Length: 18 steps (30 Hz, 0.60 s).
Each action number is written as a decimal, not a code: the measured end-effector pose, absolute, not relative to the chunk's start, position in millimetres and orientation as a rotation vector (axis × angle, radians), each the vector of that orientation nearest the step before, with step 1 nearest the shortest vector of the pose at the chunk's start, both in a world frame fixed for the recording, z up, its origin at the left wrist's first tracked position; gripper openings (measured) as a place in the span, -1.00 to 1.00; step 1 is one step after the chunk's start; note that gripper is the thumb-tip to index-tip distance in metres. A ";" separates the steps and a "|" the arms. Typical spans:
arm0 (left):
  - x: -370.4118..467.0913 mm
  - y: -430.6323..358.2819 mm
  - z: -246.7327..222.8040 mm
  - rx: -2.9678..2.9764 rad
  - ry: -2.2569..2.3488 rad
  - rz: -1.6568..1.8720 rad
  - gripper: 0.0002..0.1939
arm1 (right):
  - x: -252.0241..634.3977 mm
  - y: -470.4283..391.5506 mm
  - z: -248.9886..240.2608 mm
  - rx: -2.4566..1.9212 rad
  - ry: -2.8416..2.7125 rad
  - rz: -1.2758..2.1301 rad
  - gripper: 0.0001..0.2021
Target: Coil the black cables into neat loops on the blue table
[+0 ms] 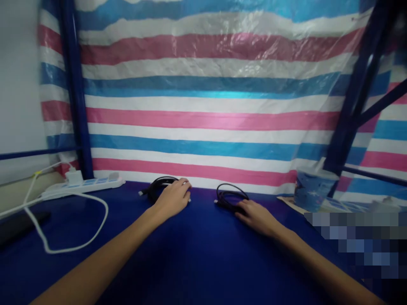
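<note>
Near the back of the blue tabletop (203,245), a coiled black cable (154,190) lies with a metal plug end pointing left. My left hand (173,197) is over the right side of this coil, its fingers curled around it; a small light tip shows beside the fingers. To the right is a second coiled black cable (227,197), one thin loop of it standing up. My right hand (256,216) grips its near right side with bent fingers. The fingertips of both hands are partly hidden.
A white power strip (95,183) with a plugged-in charger (73,176) is at back left. A white cord (103,220) loops near a dark flat object (22,226). A blue cup (313,190) stands at right. Striped plastic sheeting (210,123) hangs behind, between blue posts.
</note>
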<state>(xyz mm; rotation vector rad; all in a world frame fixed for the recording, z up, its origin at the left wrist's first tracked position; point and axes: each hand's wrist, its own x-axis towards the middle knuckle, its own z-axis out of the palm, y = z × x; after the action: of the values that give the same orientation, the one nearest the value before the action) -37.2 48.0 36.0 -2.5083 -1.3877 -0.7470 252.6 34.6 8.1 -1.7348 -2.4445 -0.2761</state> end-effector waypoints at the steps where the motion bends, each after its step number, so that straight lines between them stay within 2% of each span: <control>1: -30.0 42.2 35.4 -2.552 -1.385 -0.770 -0.69 | 244.9 32.7 4.2 -1.754 -2.409 -0.338 -0.70; 6: 2.9 21.3 31.4 -2.830 -1.607 -1.136 -0.46 | 217.2 15.8 5.3 -1.809 -2.294 -0.526 -0.68; 10: 13.7 19.5 27.5 -2.840 -1.645 -1.239 -0.48 | 210.3 3.6 12.6 -1.823 -2.234 -0.524 -0.71; 12: 14.4 22.0 22.3 -2.763 -1.463 -1.124 -0.52 | 203.8 -0.6 14.3 -1.790 -2.143 -0.307 -0.76; 15: 11.4 27.7 12.4 -2.609 -0.986 -0.831 -0.53 | 184.6 -8.9 12.8 -1.565 -1.922 0.292 -0.83; 18: 4.7 33.5 6.4 -2.533 -0.822 -0.665 -0.64 | 160.7 -22.6 5.9 -1.301 -1.719 0.919 -0.75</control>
<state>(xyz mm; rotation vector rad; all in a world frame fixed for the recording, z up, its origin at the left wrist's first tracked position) 4.7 33.5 6.4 -2.5330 -0.8218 -0.6648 160.7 -22.6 5.9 -1.3011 -1.7195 0.9193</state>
